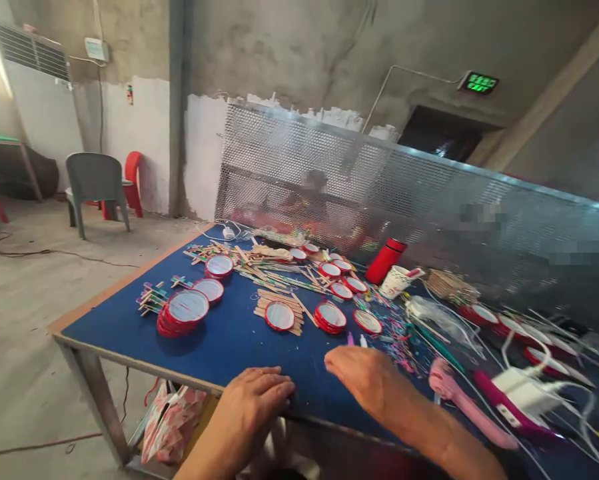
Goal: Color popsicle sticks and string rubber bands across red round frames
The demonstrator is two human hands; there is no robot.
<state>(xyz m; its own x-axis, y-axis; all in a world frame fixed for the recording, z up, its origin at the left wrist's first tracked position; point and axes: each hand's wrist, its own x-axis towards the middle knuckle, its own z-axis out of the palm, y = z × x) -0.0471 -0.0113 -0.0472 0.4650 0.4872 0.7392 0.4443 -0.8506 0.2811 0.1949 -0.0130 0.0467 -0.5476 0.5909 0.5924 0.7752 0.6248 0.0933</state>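
My left hand [256,399] lies flat on the near edge of the blue table [219,347], fingers stretched out and holding nothing. My right hand [364,375] hovers low over the table just to its right, fingers extended and slightly blurred, also holding nothing. In front of them lie several round red-rimmed mirrors: a stack [183,311] at the left, one [280,315] resting on wooden sticks, and another [330,317] nearer my right hand. Loose wooden sticks [259,263] are scattered further back.
A red flask [385,261] and a paper cup [395,281] stand mid-table. A pink glue gun [459,397], a white charger [522,390] and cables lie at the right. A perforated metal screen [379,193] backs the table. A grey chair [95,187] stands at the left, and a patterned bag [172,420] hangs under the table.
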